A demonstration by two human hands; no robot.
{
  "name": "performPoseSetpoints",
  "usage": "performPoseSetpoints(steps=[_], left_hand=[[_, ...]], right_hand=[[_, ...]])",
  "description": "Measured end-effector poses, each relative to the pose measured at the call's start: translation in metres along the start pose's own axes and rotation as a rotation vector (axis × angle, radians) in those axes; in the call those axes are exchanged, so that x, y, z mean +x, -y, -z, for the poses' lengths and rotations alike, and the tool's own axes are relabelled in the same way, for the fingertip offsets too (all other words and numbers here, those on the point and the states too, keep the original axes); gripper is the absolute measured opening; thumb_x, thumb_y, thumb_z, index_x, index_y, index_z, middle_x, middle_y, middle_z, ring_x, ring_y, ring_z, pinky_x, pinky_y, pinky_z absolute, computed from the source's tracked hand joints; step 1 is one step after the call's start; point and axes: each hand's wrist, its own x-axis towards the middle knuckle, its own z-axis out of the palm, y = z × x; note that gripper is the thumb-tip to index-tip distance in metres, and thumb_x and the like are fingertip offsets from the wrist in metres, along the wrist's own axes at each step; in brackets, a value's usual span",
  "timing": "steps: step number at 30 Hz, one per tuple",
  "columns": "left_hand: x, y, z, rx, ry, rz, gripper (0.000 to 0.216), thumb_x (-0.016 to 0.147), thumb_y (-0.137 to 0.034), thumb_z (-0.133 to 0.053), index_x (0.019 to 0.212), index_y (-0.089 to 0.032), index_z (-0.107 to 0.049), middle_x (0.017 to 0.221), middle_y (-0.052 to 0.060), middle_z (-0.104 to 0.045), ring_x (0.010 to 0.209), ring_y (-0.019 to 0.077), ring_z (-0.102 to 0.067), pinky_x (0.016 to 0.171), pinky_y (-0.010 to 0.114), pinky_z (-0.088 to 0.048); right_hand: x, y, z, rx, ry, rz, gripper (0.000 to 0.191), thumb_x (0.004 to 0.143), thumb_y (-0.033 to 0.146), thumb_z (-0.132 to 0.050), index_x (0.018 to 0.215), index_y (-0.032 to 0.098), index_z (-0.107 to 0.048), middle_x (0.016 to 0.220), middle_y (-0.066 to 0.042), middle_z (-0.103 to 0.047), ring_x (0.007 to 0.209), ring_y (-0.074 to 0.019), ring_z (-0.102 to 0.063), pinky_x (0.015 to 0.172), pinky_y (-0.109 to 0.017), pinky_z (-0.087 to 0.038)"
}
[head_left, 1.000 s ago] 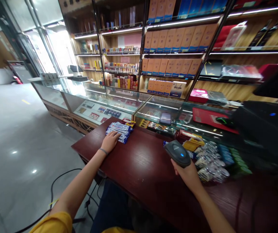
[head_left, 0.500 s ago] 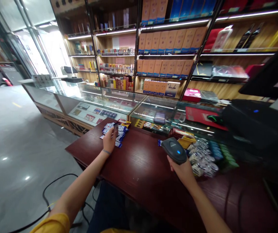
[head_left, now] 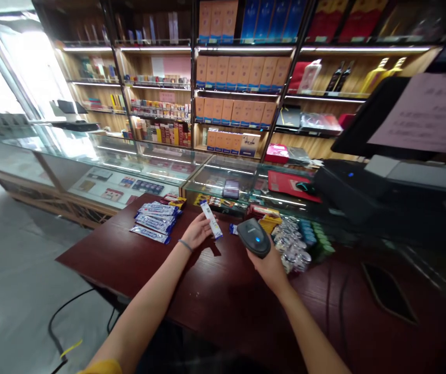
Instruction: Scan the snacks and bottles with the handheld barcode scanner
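My left hand (head_left: 198, 231) is closed on a slim blue-and-white packet (head_left: 211, 219), held up tilted above the dark red-brown table (head_left: 207, 280). In my right hand (head_left: 270, 265) is a black barcode scanner (head_left: 254, 238) with a lit blue light, its head towards the packet but apart from it. A pile of similar blue-and-white packets (head_left: 155, 221) lies on the table to the left. Another blue packet (head_left: 233, 228) lies just beyond the scanner, partly hidden by it.
Right of the scanner sit yellow packets (head_left: 270, 222), several clear-wrapped silvery items (head_left: 291, 244) and green packs (head_left: 322, 240). A dark phone-like slab (head_left: 389, 292) lies at the right. Behind stand a glass display counter (head_left: 145, 156), a monitor (head_left: 375, 119) and stocked shelves (head_left: 238, 93).
My left hand has come away from the pile to the right, with a packet now showing in it. The scanner stays in my right hand. The view has turned right.
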Motion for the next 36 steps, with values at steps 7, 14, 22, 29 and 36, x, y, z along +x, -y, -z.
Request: performPoseSetpoints(steps=[7,14,22,29,36], left_hand=[[-0.017,0.006,0.0,0.225,0.099,-0.008,0.071,0.075,-0.022,-0.088,0.139,-0.022,-0.057,0.116,0.013,-0.075,0.1,0.0229,-0.074,0.082,0.03,-0.058],[-0.017,-0.002,0.001,0.32,0.082,-0.049,0.05,0.075,-0.026,-0.087,0.119,-0.015,-0.064,0.119,0.015,-0.074,0.1,0.0235,-0.074,0.077,0.028,-0.058],[-0.019,-0.001,0.002,0.138,0.142,-0.024,0.039,0.08,-0.021,-0.083,0.114,-0.014,-0.065,0.124,0.016,-0.072,0.101,0.0226,-0.074,0.077,0.028,-0.061],[-0.018,0.015,-0.003,-0.04,0.085,0.092,0.035,0.09,-0.021,-0.074,0.119,-0.022,-0.056,0.135,0.012,-0.067,0.101,0.0245,-0.076,0.07,0.032,-0.065],[-0.014,0.02,-0.023,0.115,0.036,0.012,0.045,0.087,-0.021,-0.075,0.128,-0.021,-0.055,0.122,0.013,-0.072,0.101,0.0249,-0.076,0.079,0.035,-0.064]], right_hand=[[-0.002,0.013,0.011,-0.366,0.19,0.006,0.063,0.076,0.028,-0.07,0.136,0.027,-0.051,0.1,-0.008,-0.079,0.101,-0.0344,-0.075,0.082,-0.039,-0.055],[0.0,0.019,0.014,-0.429,0.287,-0.023,0.063,0.075,0.032,-0.071,0.135,0.022,-0.059,0.107,-0.014,-0.079,0.104,-0.0388,-0.075,0.086,-0.044,-0.057],[0.003,0.003,0.013,-0.212,0.209,0.045,0.056,0.075,0.03,-0.072,0.129,0.024,-0.059,0.098,-0.007,-0.079,0.098,-0.0314,-0.075,0.084,-0.04,-0.058],[0.011,0.01,0.026,0.091,-0.054,-0.036,0.029,0.081,0.04,-0.072,0.104,0.024,-0.063,0.069,0.0,-0.07,0.048,-0.0184,-0.061,0.043,-0.029,-0.048],[0.017,0.015,0.049,0.181,-0.223,-0.067,0.028,0.081,0.046,-0.072,0.085,0.024,-0.057,0.047,0.007,-0.056,0.035,-0.0129,-0.049,0.038,-0.025,-0.042]])
